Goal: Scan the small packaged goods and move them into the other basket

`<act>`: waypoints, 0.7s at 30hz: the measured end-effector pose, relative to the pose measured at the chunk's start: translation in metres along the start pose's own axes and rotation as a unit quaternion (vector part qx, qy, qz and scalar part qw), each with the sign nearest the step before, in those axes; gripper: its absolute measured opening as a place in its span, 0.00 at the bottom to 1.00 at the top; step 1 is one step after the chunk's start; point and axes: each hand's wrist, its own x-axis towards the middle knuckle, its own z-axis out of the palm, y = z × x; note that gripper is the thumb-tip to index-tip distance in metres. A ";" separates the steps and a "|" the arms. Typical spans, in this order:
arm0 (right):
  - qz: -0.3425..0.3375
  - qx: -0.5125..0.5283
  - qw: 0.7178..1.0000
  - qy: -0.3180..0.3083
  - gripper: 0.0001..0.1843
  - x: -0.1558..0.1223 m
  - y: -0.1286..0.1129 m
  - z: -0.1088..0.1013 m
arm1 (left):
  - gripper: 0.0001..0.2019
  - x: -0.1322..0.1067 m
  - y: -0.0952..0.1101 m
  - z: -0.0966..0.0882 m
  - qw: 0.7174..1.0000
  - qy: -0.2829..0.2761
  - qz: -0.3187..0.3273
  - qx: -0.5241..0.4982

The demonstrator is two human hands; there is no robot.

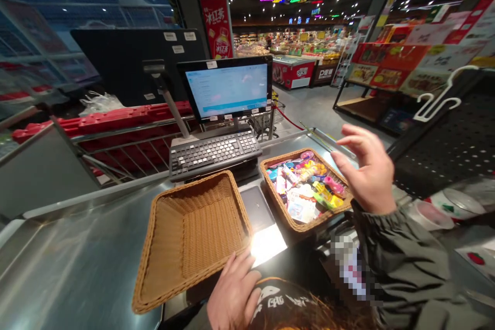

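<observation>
I remotely judged the seven-o'clock wicker basket (204,229) light, stiff, best held by its rim (181,290), where my left hand (234,289) lay unclamped, my right hand (369,172) spread, empty.

I'm watching the dark grey-green right sleeve (413,263) shining along its creases, the gathered cuff (374,210) puckering, white lettering (278,300) running across a dark top (286,314)!

Left hand (234,289) low, back upward, fingers forward | right hand (367,172) raised, fingers loosely bent, thumb apart | right forearm (410,263) sleeved
</observation>
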 end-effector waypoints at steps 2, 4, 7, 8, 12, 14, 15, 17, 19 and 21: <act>0.135 -0.010 0.990 -0.047 0.19 -0.034 0.052 0.008 | 0.12 0.010 0.001 -0.001 1.000 -0.007 0.012 -0.005; 0.195 -0.034 0.977 -0.073 0.21 -0.070 0.094 0.009 | 0.12 0.022 0.003 -0.002 1.000 -0.021 0.021 -0.010; 0.250 -0.072 0.962 -0.086 0.21 -0.118 0.128 0.002 | 0.12 0.045 0.013 -0.006 0.999 -0.044 0.024 -0.014; 0.267 -0.086 0.956 -0.085 0.20 -0.132 0.133 -0.001 | 0.12 0.054 0.017 -0.008 0.998 -0.051 0.027 -0.017; 0.306 -0.121 0.941 -0.080 0.18 -0.177 0.148 -0.011 | 0.12 0.100 0.033 -0.019 0.996 -0.066 0.058 -0.033; 0.319 -0.139 0.935 -0.070 0.18 -0.191 0.157 -0.013 | 0.11 0.125 0.041 -0.023 0.994 -0.069 0.071 -0.038; 0.325 -0.145 0.932 -0.069 0.18 -0.197 0.162 -0.014 | 0.11 0.137 0.046 -0.024 0.994 -0.066 0.075 -0.040; 0.344 -0.156 0.923 -0.071 0.18 -0.205 0.171 -0.014 | 0.10 0.159 0.055 -0.025 0.992 -0.067 0.096 -0.045; 0.370 -0.164 0.911 -0.076 0.16 -0.211 0.178 -0.014 | 0.09 0.177 0.064 -0.024 0.989 -0.072 0.123 -0.051; 0.401 -0.168 0.897 -0.083 0.17 -0.217 0.184 -0.012 | 0.10 0.189 0.073 -0.021 0.985 -0.079 0.145 -0.058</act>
